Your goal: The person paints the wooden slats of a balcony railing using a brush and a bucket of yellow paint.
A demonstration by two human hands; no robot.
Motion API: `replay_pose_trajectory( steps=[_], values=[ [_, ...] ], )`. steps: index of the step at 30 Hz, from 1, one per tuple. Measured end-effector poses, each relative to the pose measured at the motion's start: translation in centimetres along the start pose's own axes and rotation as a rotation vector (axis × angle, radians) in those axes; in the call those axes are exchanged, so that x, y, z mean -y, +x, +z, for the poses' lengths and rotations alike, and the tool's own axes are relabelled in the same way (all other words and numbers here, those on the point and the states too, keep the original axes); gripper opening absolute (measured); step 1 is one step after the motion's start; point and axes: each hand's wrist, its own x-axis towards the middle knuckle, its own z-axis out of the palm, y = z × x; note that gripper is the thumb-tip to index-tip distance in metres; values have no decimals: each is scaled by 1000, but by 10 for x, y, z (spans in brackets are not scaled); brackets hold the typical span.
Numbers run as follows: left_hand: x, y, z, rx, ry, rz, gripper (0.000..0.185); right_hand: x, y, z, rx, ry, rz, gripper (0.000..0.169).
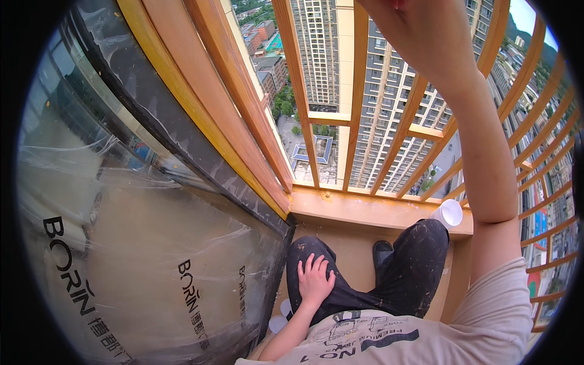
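Note:
My left hand (315,278) rests with spread fingers on the thigh of my dark, paint-spotted trousers (406,273) and holds nothing. My right arm reaches up past the wooden bars (356,91); only the wrist and part of my right hand (410,32) show at the top edge. Its fingers are cut off by the frame, so what it holds or touches is hidden. A white plastic cup (449,213) stands on the wooden ledge (365,207) beside my knee on the right.
On the left is a glass door or window panel (182,228) covered in printed plastic film, with a dark frame. Two white cups or lids (278,324) lie by my left forearm. Beyond the slatted railing, tall buildings (315,54) stand far below and opposite.

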Motion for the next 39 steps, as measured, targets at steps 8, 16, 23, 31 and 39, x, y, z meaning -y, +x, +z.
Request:
replay_pose_trajectory(
  steps=[8,16,23,31,39],
  values=[
    [-1,-10,-28,18,-16,-69,36,-46,-298,-131,403,-108,927,23],
    [14,-18,-33,85,42,-73,35,-90,-537,-147,183,-293,1317,29],
    [10,-11,-28,76,44,-39,35,-103,-594,-135,342,-410,1336,29],
    [8,-4,-20,78,25,-37,34,-112,-606,-140,400,-350,1375,28],
    [15,2,-8,56,3,5,37,-104,-607,-185,205,-51,1595,14]
  ],
)
